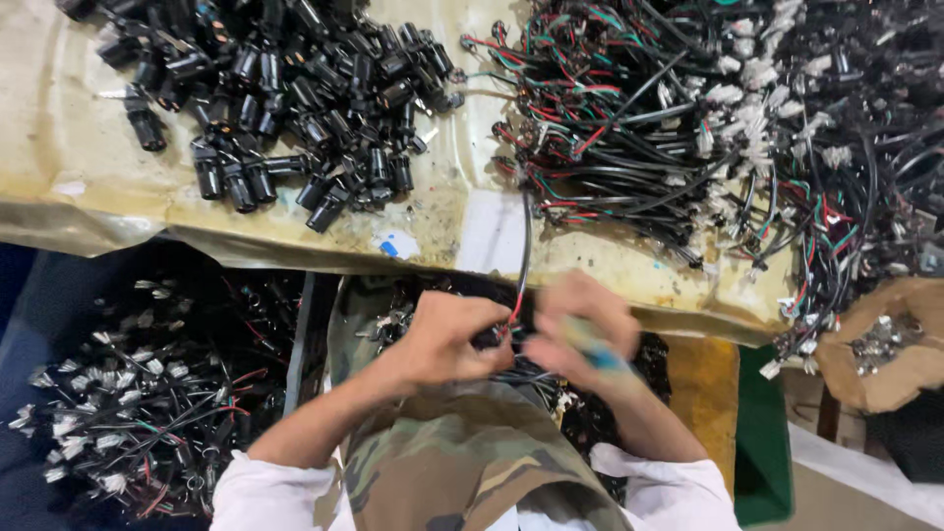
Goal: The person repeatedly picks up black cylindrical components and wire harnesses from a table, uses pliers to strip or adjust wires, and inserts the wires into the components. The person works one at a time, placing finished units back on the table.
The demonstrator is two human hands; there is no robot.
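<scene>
- So, the left hand (447, 339) is pinched shut on a thin black cable (524, 258) with red and green leads, lower middle of frame.
- Right hand (580, 329) is blurred, curled round a blue-handled tool (600, 356).
- Cable looks light and floppy; best gripped near its end.

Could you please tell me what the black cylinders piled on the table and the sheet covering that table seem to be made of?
The small black cylindrical parts look like moulded plastic, with glossy highlights on smooth bodies; some may have metal tips, though that is too small to confirm. The yellowish table covering looks like stained, worn plastic film or waxed paper, wrinkled and faintly shiny.
</scene>
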